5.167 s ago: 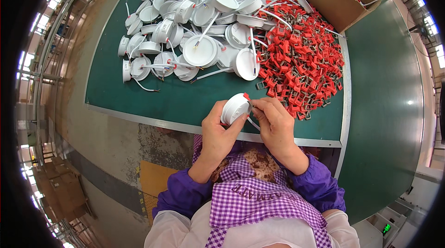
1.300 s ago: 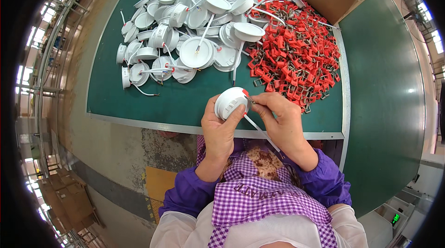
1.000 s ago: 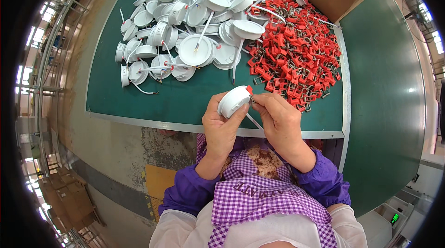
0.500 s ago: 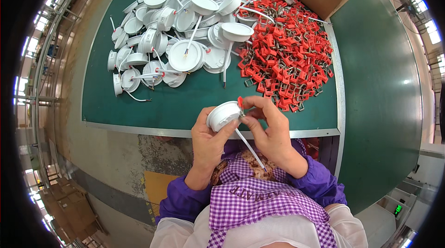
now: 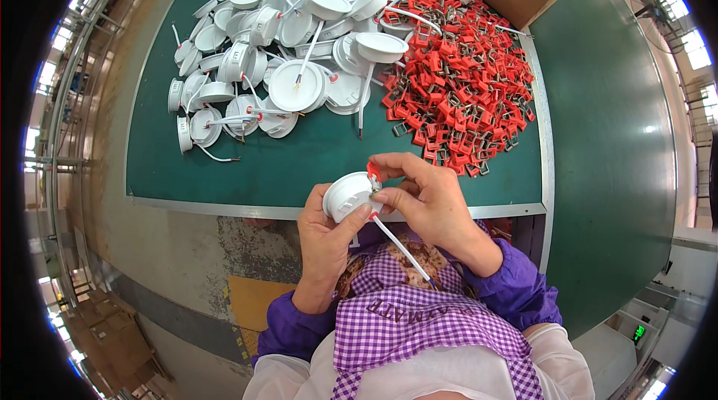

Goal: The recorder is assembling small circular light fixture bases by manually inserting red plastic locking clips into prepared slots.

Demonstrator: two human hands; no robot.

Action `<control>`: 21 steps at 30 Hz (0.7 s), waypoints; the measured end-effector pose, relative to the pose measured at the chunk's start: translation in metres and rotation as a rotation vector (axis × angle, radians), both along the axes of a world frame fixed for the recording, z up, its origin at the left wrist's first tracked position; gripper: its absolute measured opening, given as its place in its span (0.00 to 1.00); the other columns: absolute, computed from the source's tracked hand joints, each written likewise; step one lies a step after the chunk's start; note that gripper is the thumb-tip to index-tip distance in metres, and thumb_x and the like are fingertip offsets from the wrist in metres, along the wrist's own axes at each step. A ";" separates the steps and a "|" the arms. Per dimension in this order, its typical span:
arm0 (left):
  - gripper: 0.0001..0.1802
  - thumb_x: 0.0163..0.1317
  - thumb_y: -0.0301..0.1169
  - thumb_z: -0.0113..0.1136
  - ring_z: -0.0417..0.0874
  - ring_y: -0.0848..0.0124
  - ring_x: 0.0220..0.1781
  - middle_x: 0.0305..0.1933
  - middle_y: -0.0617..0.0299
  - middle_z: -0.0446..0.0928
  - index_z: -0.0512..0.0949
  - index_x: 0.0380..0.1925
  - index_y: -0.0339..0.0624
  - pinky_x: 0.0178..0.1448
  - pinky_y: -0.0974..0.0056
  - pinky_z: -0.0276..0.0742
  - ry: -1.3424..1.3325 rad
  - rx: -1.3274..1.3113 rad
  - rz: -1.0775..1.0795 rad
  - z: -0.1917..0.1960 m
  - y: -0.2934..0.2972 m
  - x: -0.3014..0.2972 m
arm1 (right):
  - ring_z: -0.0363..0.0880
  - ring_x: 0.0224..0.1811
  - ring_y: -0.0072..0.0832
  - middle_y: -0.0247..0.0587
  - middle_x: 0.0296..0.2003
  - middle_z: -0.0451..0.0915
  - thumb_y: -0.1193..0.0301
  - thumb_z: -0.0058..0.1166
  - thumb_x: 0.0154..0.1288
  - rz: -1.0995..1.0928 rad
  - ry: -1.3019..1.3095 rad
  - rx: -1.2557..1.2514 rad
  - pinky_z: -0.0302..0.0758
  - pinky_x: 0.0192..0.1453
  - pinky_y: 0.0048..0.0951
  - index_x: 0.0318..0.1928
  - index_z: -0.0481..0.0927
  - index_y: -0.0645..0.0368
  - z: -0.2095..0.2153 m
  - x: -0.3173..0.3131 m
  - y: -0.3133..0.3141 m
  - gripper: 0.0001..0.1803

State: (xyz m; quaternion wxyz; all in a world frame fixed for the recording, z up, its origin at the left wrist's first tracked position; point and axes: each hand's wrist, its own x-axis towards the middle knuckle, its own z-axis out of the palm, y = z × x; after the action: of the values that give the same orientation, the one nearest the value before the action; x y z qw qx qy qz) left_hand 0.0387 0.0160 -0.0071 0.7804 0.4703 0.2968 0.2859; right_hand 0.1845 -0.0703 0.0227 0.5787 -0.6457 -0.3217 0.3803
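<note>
While the left hand [image 5: 323,241] grips a round white plastic housing [image 5: 346,196] at the near edge of the green tabletop [image 5: 247,184], the right hand [image 5: 428,198] pinches a red plastic-and-metal clip [image 5: 373,171] at its rim. Seating appears incomplete; cabled white housings [image 5: 295,86] and loose red clips [image 5: 465,82] lie heaped beyond.

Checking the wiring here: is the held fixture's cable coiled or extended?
Extended: the white cable runs nearly straight from the fixture toward the checkered apron.

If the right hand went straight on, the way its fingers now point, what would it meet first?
The right hand would first meet the red clip it pinches, then probably the white round light fitting in the left hand; exact depth is unclear.
</note>
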 end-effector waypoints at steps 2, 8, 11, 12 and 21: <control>0.17 0.59 0.19 0.66 0.82 0.74 0.42 0.42 0.59 0.81 0.74 0.47 0.35 0.50 0.69 0.80 -0.013 -0.051 0.011 -0.003 0.004 -0.002 | 0.85 0.33 0.24 0.46 0.45 0.83 0.81 0.59 0.61 0.138 -0.115 -0.109 0.80 0.37 0.26 0.56 0.76 0.64 0.008 0.011 0.002 0.21; 0.24 0.55 0.14 0.63 0.82 0.71 0.48 0.48 0.58 0.78 0.70 0.53 0.36 0.54 0.67 0.80 0.266 0.157 -0.331 0.003 0.039 -0.009 | 0.84 0.35 0.39 0.48 0.37 0.81 0.76 0.59 0.56 0.329 -0.699 -0.065 0.80 0.37 0.34 0.47 0.79 0.64 0.000 0.043 0.019 0.16; 0.26 0.54 0.13 0.62 0.82 0.70 0.49 0.49 0.59 0.77 0.69 0.54 0.37 0.55 0.65 0.80 0.112 -0.010 -0.071 0.000 0.049 -0.017 | 0.83 0.37 0.40 0.47 0.36 0.77 0.77 0.59 0.53 0.264 -1.191 -0.211 0.80 0.37 0.37 0.41 0.79 0.64 -0.014 0.062 0.030 0.12; 0.26 0.55 0.14 0.62 0.81 0.66 0.52 0.49 0.58 0.76 0.68 0.54 0.38 0.58 0.61 0.80 0.080 -0.140 -0.017 -0.002 0.053 -0.020 | 0.82 0.37 0.40 0.47 0.36 0.76 0.77 0.59 0.52 0.320 -1.352 -0.290 0.80 0.37 0.38 0.38 0.78 0.64 -0.016 0.064 0.032 0.10; 0.17 0.68 0.31 0.60 0.77 0.69 0.55 0.52 0.61 0.74 0.67 0.52 0.42 0.62 0.59 0.73 -0.175 -0.477 0.148 -0.006 0.037 -0.014 | 0.81 0.39 0.39 0.46 0.36 0.75 0.79 0.58 0.53 0.419 -1.362 -0.166 0.80 0.39 0.34 0.37 0.74 0.63 -0.018 0.068 0.049 0.10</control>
State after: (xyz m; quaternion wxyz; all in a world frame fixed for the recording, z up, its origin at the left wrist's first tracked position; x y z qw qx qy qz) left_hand 0.0245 0.0527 -0.0135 0.8689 0.2237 0.3205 0.3038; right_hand 0.2526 -0.0211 0.0044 0.1132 -0.7063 -0.6985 0.0194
